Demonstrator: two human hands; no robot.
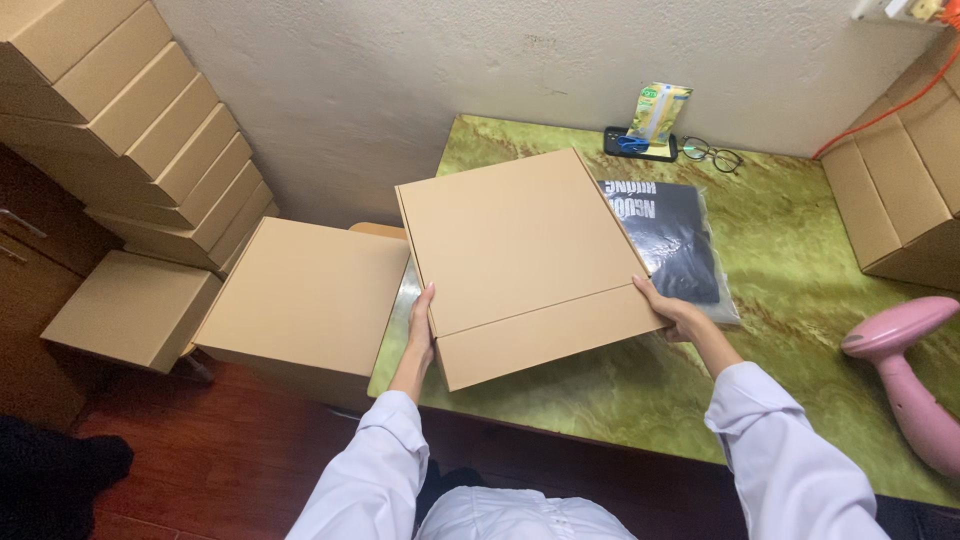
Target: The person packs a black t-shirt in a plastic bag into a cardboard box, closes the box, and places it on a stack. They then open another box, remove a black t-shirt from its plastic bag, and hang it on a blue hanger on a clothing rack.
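A flat, closed brown cardboard box (520,250) is held over the near left part of a green marbled table (800,270). My left hand (421,325) grips its near left edge, thumb on top. At the near right corner, my right hand (672,312) holds the box from the side. Both arms wear white sleeves. A dark folded garment in a clear plastic bag (675,245) lies on the table just right of the box, partly under my right hand.
More closed brown boxes: one (305,295) left of the table, a smaller one (130,310) beside it, stacks at far left (130,120) and right (905,170). A phone (640,146), yellow-green pouch (657,112) and glasses (712,155) lie by the wall. A pink handheld appliance (915,375) rests at right.
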